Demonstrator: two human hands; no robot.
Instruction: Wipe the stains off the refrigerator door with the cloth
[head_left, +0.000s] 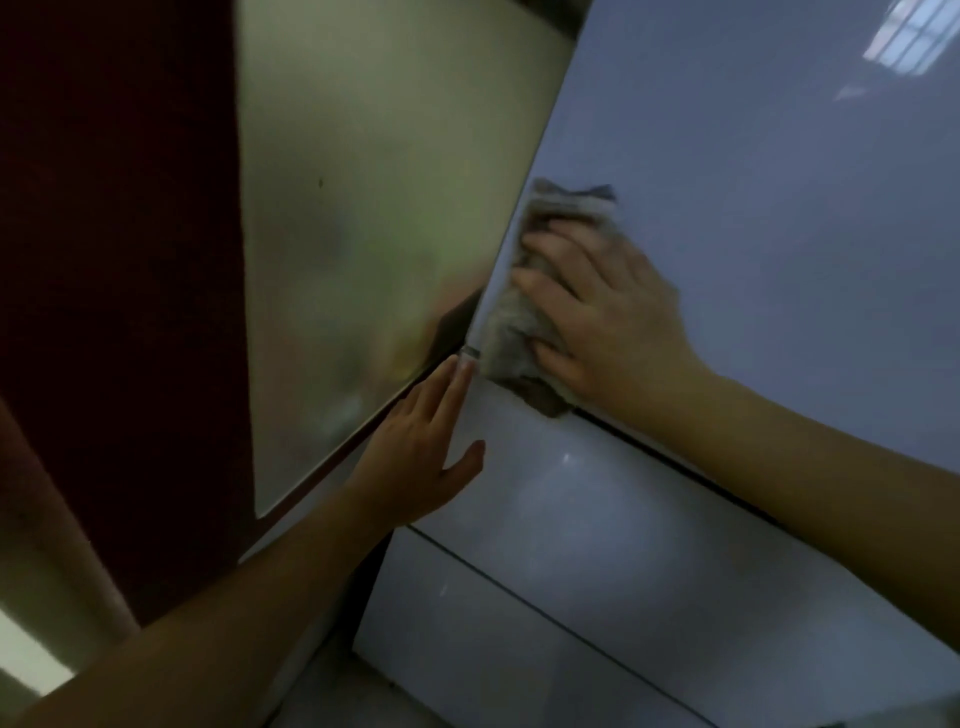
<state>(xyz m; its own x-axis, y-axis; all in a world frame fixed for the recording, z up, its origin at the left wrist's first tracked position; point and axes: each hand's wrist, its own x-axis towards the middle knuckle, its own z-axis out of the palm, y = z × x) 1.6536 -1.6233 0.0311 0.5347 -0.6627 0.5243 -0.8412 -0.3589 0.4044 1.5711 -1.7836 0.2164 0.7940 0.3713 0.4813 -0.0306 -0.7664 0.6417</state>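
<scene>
The glossy pale blue-grey refrigerator door (753, 171) fills the right of the head view. A crumpled grey-brown cloth (511, 327) lies against its lower left corner, close to the door's left edge. My right hand (602, 306) presses flat on the cloth with straight, spread fingers. Below it, my left hand (421, 457) rests with straight fingers on the left edge of the lower door panel (597, 525), thumb on the front face. No stains can be made out on the shiny surface.
The refrigerator's cream-coloured side panel (374, 171) stands left of the door edge. A dark red wall (119, 260) lies further left. A lower drawer front (519, 649) sits under a dark seam. A window reflection (914, 36) shows at the top right.
</scene>
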